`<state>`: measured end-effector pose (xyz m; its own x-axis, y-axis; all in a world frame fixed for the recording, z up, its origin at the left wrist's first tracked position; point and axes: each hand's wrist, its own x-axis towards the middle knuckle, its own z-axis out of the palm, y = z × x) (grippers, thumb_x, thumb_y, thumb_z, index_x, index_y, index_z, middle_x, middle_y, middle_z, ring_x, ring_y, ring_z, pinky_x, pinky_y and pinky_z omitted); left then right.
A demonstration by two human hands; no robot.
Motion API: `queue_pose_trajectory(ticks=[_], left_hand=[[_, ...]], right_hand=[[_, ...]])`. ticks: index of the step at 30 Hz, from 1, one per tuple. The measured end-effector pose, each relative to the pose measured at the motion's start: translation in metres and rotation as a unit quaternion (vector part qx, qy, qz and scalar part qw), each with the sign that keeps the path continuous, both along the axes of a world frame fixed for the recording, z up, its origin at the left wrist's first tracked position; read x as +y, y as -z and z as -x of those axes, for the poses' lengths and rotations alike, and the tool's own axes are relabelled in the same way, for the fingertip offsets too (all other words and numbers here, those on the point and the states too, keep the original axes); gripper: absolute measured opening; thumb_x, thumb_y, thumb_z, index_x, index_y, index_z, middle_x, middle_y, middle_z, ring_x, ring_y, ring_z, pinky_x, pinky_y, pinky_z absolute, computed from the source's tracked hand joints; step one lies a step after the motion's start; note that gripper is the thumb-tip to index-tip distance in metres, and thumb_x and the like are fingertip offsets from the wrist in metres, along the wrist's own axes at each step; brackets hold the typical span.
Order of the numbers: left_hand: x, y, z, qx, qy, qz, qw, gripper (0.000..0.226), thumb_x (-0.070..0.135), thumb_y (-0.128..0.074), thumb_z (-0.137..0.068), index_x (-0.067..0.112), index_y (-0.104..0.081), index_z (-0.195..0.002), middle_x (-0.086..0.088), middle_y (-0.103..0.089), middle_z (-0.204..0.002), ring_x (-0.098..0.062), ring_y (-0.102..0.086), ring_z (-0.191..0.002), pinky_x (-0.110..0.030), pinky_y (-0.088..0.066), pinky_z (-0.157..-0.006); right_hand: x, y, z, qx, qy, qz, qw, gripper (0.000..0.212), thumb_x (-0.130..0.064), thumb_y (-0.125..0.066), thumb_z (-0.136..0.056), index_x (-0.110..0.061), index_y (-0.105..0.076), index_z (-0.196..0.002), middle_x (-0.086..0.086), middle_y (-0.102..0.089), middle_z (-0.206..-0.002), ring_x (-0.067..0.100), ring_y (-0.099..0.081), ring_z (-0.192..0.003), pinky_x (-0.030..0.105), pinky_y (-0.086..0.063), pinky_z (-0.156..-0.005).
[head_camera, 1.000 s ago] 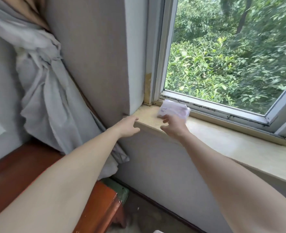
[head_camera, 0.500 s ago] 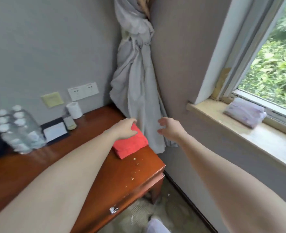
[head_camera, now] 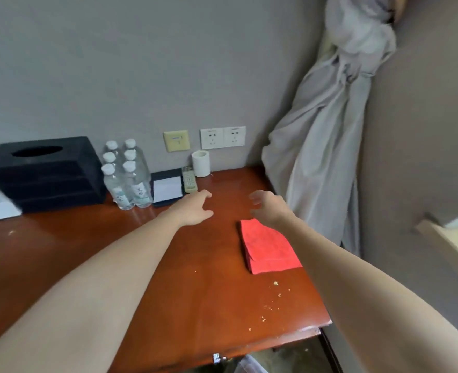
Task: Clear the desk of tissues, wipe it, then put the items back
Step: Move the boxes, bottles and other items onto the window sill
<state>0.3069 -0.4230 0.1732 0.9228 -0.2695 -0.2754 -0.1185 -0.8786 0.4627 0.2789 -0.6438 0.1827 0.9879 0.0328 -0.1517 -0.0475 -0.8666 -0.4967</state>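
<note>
Head view: a red-brown wooden desk [head_camera: 61, 265] fills the frame. A black tissue box [head_camera: 45, 173] stands at the back left against the wall, with water bottles [head_camera: 127, 179] beside it. The left hand [head_camera: 195, 208] and right hand [head_camera: 269, 208] reach over the middle, fingers loosely spread, holding nothing. A folded red cloth [head_camera: 268, 246] lies just beneath the right wrist, probably ready for wiping. Crumbs [head_camera: 270, 308] dot the near right edge.

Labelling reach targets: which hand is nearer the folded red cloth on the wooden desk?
Right. The right hand is at the folded red cloth's far edge, fingers loosely curled, holding nothing. The left hand is off to the cloth's left, bare wooden desk between them.
</note>
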Motion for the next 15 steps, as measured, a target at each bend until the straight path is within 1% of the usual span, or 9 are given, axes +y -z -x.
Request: queue_pose_trajectory(ticks=[4,9,12,15], left_hand=[[0.017,0.011,-0.048,0.013,-0.038,-0.003,0.999,0.06,0.028,-0.06,-0.095,0.02,-0.036,-0.149,-0.001,-0.039,-0.154,-0.02,-0.043,-0.137,-0.037,-0.036,-0.113],[0.031,0.028,-0.11,0.023,-0.083,-0.036,0.996,0.059,0.028,-0.059,-0.096,0.017,-0.036,-0.149,-0.006,-0.042,-0.152,-0.024,-0.044,-0.136,-0.039,-0.039,-0.11],[0.037,0.044,-0.145,0.035,-0.088,-0.048,0.994,0.061,0.026,-0.059,-0.096,0.016,-0.034,-0.15,-0.006,-0.041,-0.152,-0.025,-0.043,-0.137,-0.04,-0.04,-0.109],[0.046,0.061,-0.18,0.048,-0.091,-0.062,0.993,0.064,0.028,-0.061,-0.095,0.018,-0.032,-0.151,-0.007,-0.042,-0.151,-0.025,-0.044,-0.135,-0.042,-0.04,-0.108]], right_hand=[[0.009,0.01,-0.061,0.02,-0.037,-0.002,0.999,0.049,-0.014,-0.058,-0.085,-0.017,-0.055,-0.134,0.004,-0.063,-0.129,0.024,-0.056,-0.121,0.033,-0.045,-0.101],[0.013,0.031,-0.136,0.054,-0.065,0.017,0.996,0.05,-0.019,-0.058,-0.085,-0.02,-0.053,-0.135,0.005,-0.062,-0.129,0.026,-0.054,-0.122,0.038,-0.046,-0.101],[0.018,0.051,-0.177,0.076,-0.081,0.03,0.993,0.051,-0.021,-0.06,-0.086,-0.02,-0.051,-0.136,0.006,-0.062,-0.129,0.027,-0.054,-0.123,0.04,-0.045,-0.102],[0.028,0.07,-0.215,0.101,-0.092,0.043,0.99,0.051,-0.021,-0.058,-0.086,-0.022,-0.049,-0.137,0.004,-0.061,-0.128,0.026,-0.055,-0.121,0.042,-0.047,-0.1]])
